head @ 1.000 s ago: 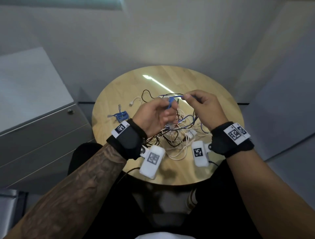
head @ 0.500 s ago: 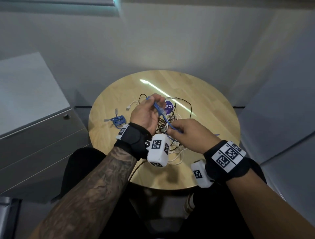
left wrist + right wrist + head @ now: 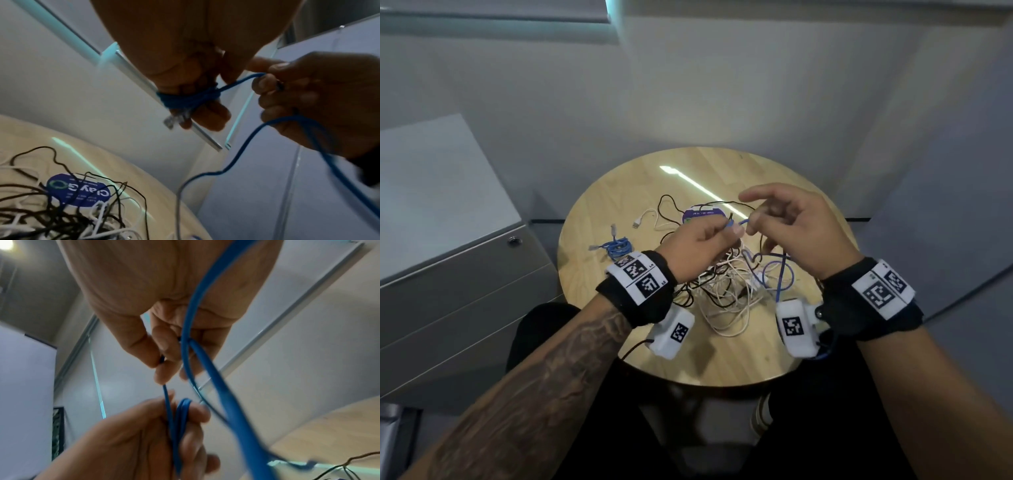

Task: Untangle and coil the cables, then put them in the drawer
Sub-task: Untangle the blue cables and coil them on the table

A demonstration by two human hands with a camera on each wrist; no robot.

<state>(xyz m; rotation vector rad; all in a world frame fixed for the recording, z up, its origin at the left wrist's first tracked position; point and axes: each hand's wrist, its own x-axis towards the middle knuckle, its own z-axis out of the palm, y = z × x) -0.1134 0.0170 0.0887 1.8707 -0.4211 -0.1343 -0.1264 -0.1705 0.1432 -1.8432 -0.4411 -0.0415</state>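
Small round wooden table [image 3: 801, 356] against a grey wall, grey drawer cabinet [image 3: 465, 291] to the person's left, all drawers closed. Tangle of white and black cables [image 3: 722, 291] sat mid-table, partly over a purple card [image 3: 702, 214]; one blue cable already coiled [image 3: 616, 247] lay at the left edge, near the cabinet side. Step in hand, as I read it: coiling the second blue cable [image 3: 205, 174]. Left hand [image 3: 698, 248] was closed on it, with several turns wound tight round two fingers [image 3: 213, 112] and the clear plug [image 3: 174, 120] sticking out below the wraps. Right hand [image 3: 798, 229] pinched the running length between thumb and middle fingers just beside the left, index finger lifted clear; the slack dropped from the right palm in a loop down to the pile. A thin black lead also seemed caught in the right-hand pinch, can't say for certain. To do this well: feed with light, even tension, lay each turn next to the previous one, not crossing. Turns looked tight for network cable, so I'd wind over more fingers for a wider loop. Check the tail is free of the white and black leads before pulling, or it'll drag the pile. Leave enough tail to wrap and lock the coil. Far from done: most cables remained tangled, nothing in the drawer yet.
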